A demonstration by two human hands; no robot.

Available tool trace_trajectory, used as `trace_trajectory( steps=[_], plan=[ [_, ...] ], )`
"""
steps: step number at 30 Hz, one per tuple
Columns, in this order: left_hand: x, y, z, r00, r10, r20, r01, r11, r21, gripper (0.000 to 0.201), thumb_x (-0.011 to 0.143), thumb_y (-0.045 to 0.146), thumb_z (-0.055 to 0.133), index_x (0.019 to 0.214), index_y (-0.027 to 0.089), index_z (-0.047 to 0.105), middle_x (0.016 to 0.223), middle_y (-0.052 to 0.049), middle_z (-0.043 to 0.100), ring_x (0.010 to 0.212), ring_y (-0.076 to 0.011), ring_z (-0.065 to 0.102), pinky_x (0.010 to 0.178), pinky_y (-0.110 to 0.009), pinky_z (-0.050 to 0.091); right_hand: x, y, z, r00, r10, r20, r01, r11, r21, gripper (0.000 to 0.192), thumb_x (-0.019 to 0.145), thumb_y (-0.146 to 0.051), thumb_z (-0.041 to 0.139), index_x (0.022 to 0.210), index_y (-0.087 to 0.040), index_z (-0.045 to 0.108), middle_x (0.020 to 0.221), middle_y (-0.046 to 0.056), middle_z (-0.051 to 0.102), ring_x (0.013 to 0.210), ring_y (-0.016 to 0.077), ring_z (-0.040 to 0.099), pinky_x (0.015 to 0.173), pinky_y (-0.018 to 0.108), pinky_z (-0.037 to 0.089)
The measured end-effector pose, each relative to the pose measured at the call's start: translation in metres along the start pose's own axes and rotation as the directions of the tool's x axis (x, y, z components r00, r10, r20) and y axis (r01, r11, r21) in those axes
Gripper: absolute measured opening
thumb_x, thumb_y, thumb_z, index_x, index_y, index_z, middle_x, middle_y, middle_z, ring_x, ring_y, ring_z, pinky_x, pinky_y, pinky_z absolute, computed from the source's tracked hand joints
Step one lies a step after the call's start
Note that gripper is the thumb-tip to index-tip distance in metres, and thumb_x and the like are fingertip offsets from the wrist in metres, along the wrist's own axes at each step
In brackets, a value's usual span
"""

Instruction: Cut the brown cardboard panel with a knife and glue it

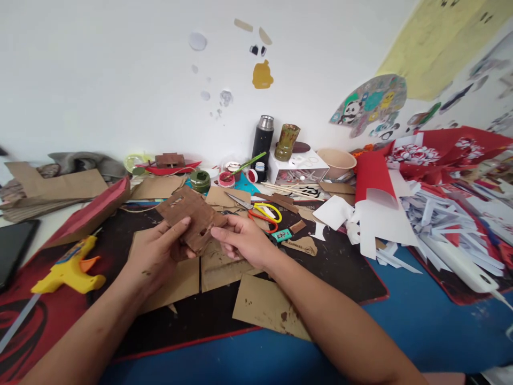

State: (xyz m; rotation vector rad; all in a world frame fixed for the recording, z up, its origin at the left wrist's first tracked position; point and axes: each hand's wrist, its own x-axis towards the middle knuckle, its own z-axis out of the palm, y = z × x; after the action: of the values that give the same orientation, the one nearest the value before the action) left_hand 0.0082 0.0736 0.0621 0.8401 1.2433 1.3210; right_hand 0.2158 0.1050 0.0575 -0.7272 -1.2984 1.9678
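Both of my hands hold a small brown cardboard model with cut-out window holes, raised a little above the desk. My left hand grips its lower left side, thumb on top. My right hand pinches its right edge. Flat cardboard pieces lie under and in front of my hands on a black and red mat.
A yellow glue gun lies at the left. Scissors with yellow and red handles rest behind my right hand. A black flask, jars, a white box and a bowl stand at the back. White paper strips and red paper pile up at the right.
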Motion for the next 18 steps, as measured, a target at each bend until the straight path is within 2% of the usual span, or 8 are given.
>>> trace_trajectory(
  steps=[4, 6, 8, 10, 12, 13, 15, 18],
  plan=[
    [0.006, 0.006, -0.011, 0.989, 0.123, -0.087, -0.119, 0.992, 0.048, 0.058, 0.078, 0.06, 0.089, 0.12, 0.022, 0.076, 0.118, -0.011, 0.083, 0.083, -0.0201, 0.074, 0.06, -0.029, 0.061, 0.003, 0.002, -0.001, 0.998, -0.003, -0.064, 0.003, 1.0, 0.001, 0.056, 0.079, -0.066, 0.096, 0.099, -0.025, 0.064, 0.057, -0.013, 0.052, 0.048, 0.0086, 0.04, 0.049, 0.026, 0.029],
    [0.008, 0.009, -0.017, 0.955, 0.236, -0.182, -0.218, 0.969, 0.118, 0.06, 0.074, 0.042, 0.092, 0.129, 0.027, 0.071, 0.129, -0.008, 0.079, 0.102, -0.0211, 0.075, 0.082, -0.031, 0.065, 0.005, 0.003, -0.003, 0.995, -0.024, -0.093, 0.025, 1.0, 0.009, 0.057, 0.077, -0.068, 0.096, 0.097, -0.025, 0.064, 0.056, -0.013, 0.052, 0.048, 0.0087, 0.04, 0.049, 0.027, 0.031],
    [0.009, 0.01, -0.022, 0.909, 0.355, -0.219, -0.292, 0.916, 0.275, 0.08, 0.069, 0.027, 0.092, 0.144, 0.03, 0.066, 0.15, -0.009, 0.071, 0.127, -0.0267, 0.07, 0.11, -0.041, 0.059, 0.006, 0.003, -0.003, 0.993, -0.039, -0.107, 0.042, 0.999, 0.025, 0.057, 0.077, -0.068, 0.096, 0.095, -0.025, 0.064, 0.056, -0.013, 0.052, 0.048, 0.0089, 0.041, 0.049, 0.027, 0.032],
    [0.008, 0.009, -0.024, 0.813, 0.578, -0.075, -0.409, 0.658, 0.633, 0.084, 0.076, 0.032, 0.084, 0.157, 0.03, 0.062, 0.166, -0.014, 0.062, 0.145, -0.0368, 0.063, 0.128, -0.057, 0.047, 0.006, 0.003, -0.003, 0.993, -0.05, -0.106, 0.053, 0.998, 0.027, 0.057, 0.077, -0.069, 0.096, 0.095, -0.025, 0.064, 0.057, -0.013, 0.053, 0.048, 0.0089, 0.041, 0.049, 0.027, 0.031],
    [0.008, 0.006, -0.024, 0.703, 0.697, 0.139, -0.508, 0.356, 0.784, 0.07, 0.085, 0.037, 0.076, 0.154, 0.028, 0.067, 0.171, -0.016, 0.06, 0.156, -0.0429, 0.055, 0.136, -0.065, 0.034, 0.006, 0.002, -0.003, 0.994, -0.056, -0.096, 0.057, 0.998, 0.008, 0.058, 0.078, -0.07, 0.096, 0.095, -0.024, 0.064, 0.057, -0.013, 0.054, 0.048, 0.0087, 0.042, 0.05, 0.027, 0.032],
    [0.008, 0.005, -0.024, 0.662, 0.716, 0.219, -0.547, 0.263, 0.795, 0.059, 0.09, 0.039, 0.072, 0.148, 0.028, 0.073, 0.169, -0.016, 0.063, 0.158, -0.0435, 0.054, 0.136, -0.065, 0.032, 0.006, 0.002, -0.003, 0.994, -0.058, -0.088, 0.058, 0.998, -0.001, 0.058, 0.078, -0.069, 0.096, 0.094, -0.024, 0.064, 0.056, -0.013, 0.054, 0.048, 0.0086, 0.042, 0.05, 0.027, 0.033],
    [0.009, 0.003, -0.025, 0.635, 0.708, 0.308, -0.597, 0.197, 0.778, 0.042, 0.099, 0.04, 0.064, 0.135, 0.029, 0.081, 0.162, -0.013, 0.071, 0.151, -0.0413, 0.062, 0.133, -0.062, 0.038, 0.005, 0.001, -0.002, 0.997, -0.055, -0.062, 0.054, 0.998, -0.013, 0.057, 0.077, -0.068, 0.097, 0.094, -0.024, 0.063, 0.056, -0.013, 0.055, 0.048, 0.0089, 0.044, 0.05, 0.027, 0.034],
    [0.01, 0.004, -0.028, 0.662, 0.672, 0.332, -0.603, 0.214, 0.768, 0.039, 0.104, 0.042, 0.055, 0.128, 0.033, 0.084, 0.143, -0.009, 0.083, 0.134, -0.0375, 0.074, 0.123, -0.056, 0.048, 0.004, 0.0, 0.0, 0.998, -0.052, -0.021, 0.05, 0.996, -0.07, 0.055, 0.08, -0.067, 0.096, 0.096, -0.025, 0.064, 0.055, -0.013, 0.055, 0.048, 0.0101, 0.044, 0.048, 0.026, 0.032]
  ],
)
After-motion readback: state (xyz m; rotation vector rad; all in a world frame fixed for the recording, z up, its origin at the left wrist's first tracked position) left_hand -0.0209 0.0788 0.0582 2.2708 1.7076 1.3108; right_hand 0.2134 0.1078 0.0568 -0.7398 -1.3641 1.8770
